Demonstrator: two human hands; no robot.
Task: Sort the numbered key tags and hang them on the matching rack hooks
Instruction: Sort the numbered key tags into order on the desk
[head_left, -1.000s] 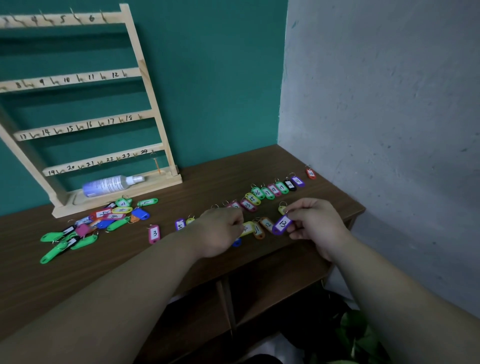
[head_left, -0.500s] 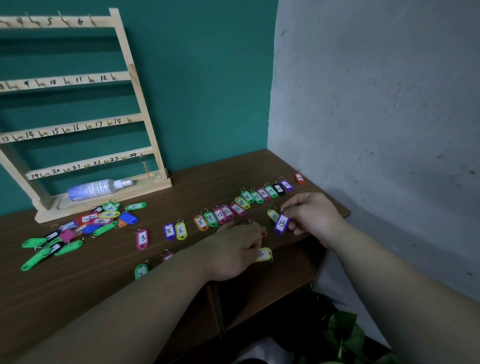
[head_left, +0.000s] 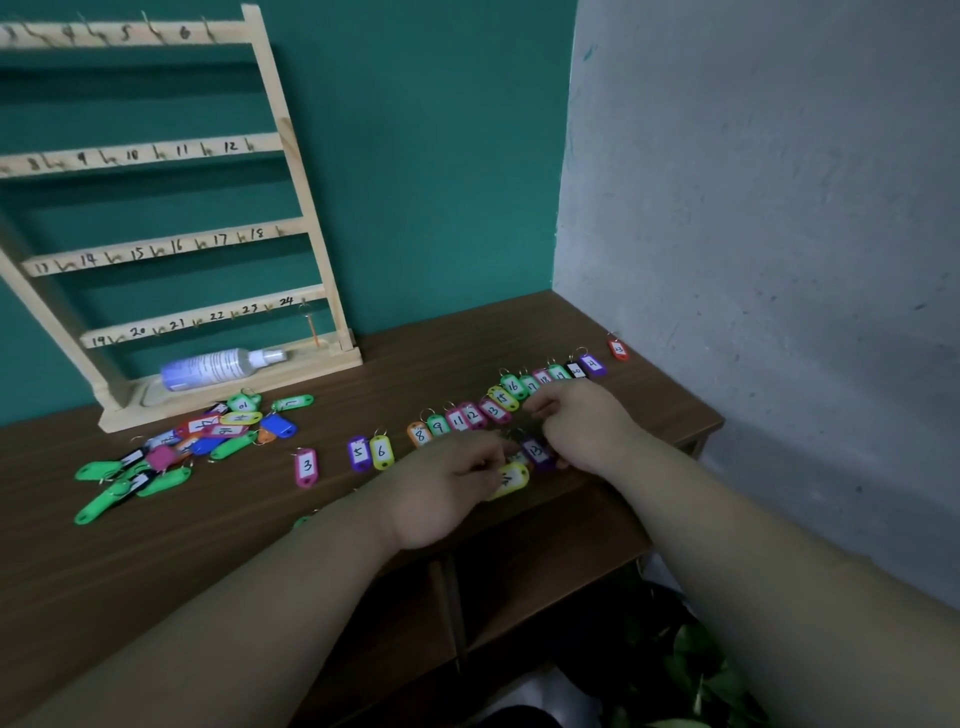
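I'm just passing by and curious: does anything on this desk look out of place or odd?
Yes. A spray bottle lies on its side on the base of the wooden rack, an odd thing among key tags. A heap of tags also sits jumbled left of the neat numbered row.

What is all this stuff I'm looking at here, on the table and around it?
table: one, dark brown, in the corner
rack: one, pale wood, back left against teal wall
spray bottle: one, clear, lying on rack base
loose tags: a heap, mostly green, before the rack
sorted tags: one row, mixed colours, across the table
plant: one, green, below right
left hand: one, at a yellow tag
right hand: one, beside purple tag 13
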